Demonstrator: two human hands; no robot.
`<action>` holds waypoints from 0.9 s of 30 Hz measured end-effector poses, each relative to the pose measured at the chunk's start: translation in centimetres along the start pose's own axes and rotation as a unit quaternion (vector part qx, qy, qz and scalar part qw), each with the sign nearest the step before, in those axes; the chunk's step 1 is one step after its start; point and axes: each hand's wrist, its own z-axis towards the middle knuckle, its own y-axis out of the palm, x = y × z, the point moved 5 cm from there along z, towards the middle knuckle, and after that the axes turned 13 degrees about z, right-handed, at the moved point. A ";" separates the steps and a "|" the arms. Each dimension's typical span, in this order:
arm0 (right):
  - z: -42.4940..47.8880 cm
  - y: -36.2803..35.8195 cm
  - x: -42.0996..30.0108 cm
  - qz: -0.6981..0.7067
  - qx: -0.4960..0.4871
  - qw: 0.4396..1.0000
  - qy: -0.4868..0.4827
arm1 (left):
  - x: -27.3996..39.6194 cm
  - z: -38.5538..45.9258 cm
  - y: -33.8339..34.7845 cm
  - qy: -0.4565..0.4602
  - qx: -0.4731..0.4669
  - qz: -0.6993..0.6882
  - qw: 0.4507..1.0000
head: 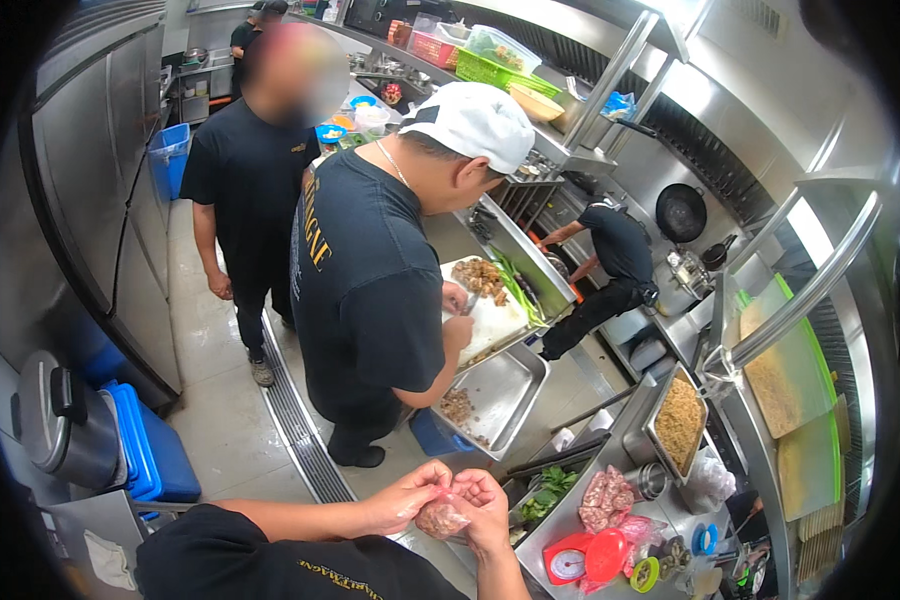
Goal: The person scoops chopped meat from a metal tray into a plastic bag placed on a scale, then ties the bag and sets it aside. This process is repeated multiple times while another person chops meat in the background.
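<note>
Close to my chest, my left hand (412,496) and my right hand (481,504) pinch the gathered neck of a small clear plastic bag (441,519). The bag hangs below my fingers and holds pinkish-brown food, perhaps meat. Its neck looks reddish between my fingertips. On the steel counter to the right lie several filled bags of similar food (606,499), beside a red kitchen scale (568,564) with a round dial and a red plastic pan (606,553).
A co-worker in a white cap (375,300) cuts food on a white cutting board (487,322). Below it sits a steel tray (514,397) with food pieces. Leafy greens (547,491) and a pan of brown crumbly food (677,424) are to the right. Other people stand farther off.
</note>
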 end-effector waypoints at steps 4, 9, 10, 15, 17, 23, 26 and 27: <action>0.9 2.2 2.0 -0.071 0.028 0.997 -0.034 | 0.5 -1.6 -1.0 -0.014 0.065 -0.005 0.998; 0.6 5.9 0.5 -0.093 0.001 0.980 -0.173 | 3.1 -2.4 -1.3 0.028 -0.006 0.015 0.999; 0.3 6.4 -0.5 -0.093 -0.012 0.974 -0.204 | 4.0 -2.4 -0.9 0.059 -0.019 0.066 0.996; -2.6 7.5 -7.3 -0.149 -0.052 0.928 -0.337 | 8.6 -1.1 1.7 0.119 -0.188 0.233 0.947; -2.6 6.3 -8.5 -0.209 -0.039 0.904 -0.372 | 7.0 -0.6 0.2 0.078 -0.186 0.221 0.954; -4.3 6.4 -11.1 -0.263 0.039 0.897 -0.352 | 2.8 2.1 -0.4 0.078 -0.010 0.155 0.985; -5.7 3.6 -10.8 -0.343 0.039 0.843 -0.413 | -2.5 4.8 2.5 -0.021 -0.132 0.010 0.991; -5.7 2.6 -10.3 -0.356 0.052 0.844 -0.398 | -4.6 6.2 2.9 -0.053 -0.167 -0.038 0.984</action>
